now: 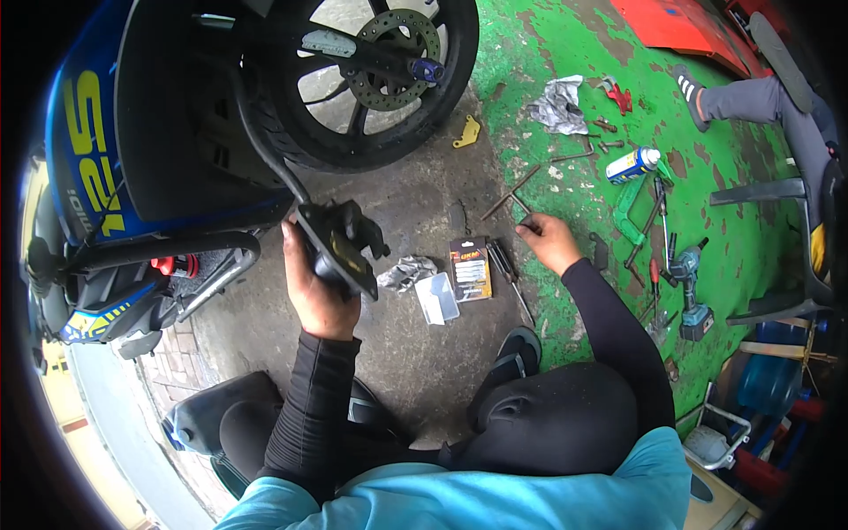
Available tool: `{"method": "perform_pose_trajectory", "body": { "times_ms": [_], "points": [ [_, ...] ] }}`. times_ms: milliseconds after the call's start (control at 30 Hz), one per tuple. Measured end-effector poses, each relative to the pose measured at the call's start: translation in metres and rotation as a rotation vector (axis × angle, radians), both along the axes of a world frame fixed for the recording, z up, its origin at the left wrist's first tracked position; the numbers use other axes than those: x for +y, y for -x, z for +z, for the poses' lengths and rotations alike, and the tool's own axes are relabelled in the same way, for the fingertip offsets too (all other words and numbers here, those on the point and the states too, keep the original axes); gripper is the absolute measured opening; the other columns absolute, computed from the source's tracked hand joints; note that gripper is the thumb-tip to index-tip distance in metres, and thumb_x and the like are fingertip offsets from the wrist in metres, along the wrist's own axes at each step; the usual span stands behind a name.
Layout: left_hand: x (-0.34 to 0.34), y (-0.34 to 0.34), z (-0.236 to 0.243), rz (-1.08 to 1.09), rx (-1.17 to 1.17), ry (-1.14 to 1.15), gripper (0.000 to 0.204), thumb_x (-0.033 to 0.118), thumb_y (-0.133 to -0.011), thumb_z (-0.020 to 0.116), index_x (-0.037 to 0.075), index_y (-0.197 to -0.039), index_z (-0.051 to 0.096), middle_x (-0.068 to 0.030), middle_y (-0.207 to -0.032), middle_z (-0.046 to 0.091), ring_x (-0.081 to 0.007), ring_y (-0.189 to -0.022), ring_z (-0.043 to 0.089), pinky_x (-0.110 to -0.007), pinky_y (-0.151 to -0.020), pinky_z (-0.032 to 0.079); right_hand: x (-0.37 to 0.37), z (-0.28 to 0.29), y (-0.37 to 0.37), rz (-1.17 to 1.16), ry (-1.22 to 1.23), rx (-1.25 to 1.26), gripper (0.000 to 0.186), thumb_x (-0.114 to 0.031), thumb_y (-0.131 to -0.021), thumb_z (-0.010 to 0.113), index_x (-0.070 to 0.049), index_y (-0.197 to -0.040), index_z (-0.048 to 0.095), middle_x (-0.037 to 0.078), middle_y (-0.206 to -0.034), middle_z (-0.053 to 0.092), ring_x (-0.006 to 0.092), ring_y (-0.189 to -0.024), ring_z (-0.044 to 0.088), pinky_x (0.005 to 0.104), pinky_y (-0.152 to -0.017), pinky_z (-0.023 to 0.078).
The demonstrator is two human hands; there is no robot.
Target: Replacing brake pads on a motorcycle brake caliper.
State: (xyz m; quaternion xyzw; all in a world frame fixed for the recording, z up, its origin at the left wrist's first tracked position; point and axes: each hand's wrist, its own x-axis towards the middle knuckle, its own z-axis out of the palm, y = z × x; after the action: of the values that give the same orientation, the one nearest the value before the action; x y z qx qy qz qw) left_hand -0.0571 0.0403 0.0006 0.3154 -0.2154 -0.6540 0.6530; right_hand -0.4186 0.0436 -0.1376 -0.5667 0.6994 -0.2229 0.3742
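My left hand (320,300) is closed around a black brake caliper (340,252), raised off the floor beside the motorcycle. A black hose (261,132) runs down to the caliper from the motorcycle. Lower down to the right, my right hand (549,242) pinches the shaft end of a T-handle wrench (514,192), whose crossbar points away from me. Between my hands lie a crumpled rag (408,273), a clear plastic box (436,299), a black and orange card package (471,268) and screwdrivers (512,278).
The motorcycle's wheel with its brake disc (395,60) stands ahead. A yellow bracket (466,132) lies near the tyre. To the right are a spray can (632,165), a green C-clamp (629,212) and a cordless drill (692,287). Another person's leg (742,102) is at the far right.
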Motion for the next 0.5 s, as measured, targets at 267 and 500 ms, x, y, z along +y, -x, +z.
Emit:
{"method": "perform_pose_trajectory", "body": {
  "times_ms": [267,500],
  "points": [
    [0.007,-0.003,0.001,-0.065,-0.094,0.08,0.048,0.05,-0.108,0.041,0.006,-0.12,0.054,-0.0152,-0.115,0.06,-0.0268,-0.1,0.059,-0.046,-0.086,0.053,-0.145,-0.04,-0.003,0.098,-0.355,-0.91,0.027,-0.011,-0.104,0.057,0.0,-0.128,0.064,0.008,-0.114,0.072,0.0165,-0.094,0.069,0.0311,-0.079,0.056],
    [0.005,-0.009,0.006,-0.038,-0.222,0.126,0.049,0.051,-0.107,0.043,0.005,-0.117,0.054,-0.0169,-0.111,0.058,-0.0284,-0.087,0.061,-0.045,-0.068,0.055,-0.212,-0.058,-0.037,0.473,0.3,0.471,0.044,-0.004,-0.086,0.066,-0.009,-0.13,0.065,0.01,-0.143,0.054,0.0312,-0.136,0.046,0.0527,-0.11,0.04]
  ]
}}
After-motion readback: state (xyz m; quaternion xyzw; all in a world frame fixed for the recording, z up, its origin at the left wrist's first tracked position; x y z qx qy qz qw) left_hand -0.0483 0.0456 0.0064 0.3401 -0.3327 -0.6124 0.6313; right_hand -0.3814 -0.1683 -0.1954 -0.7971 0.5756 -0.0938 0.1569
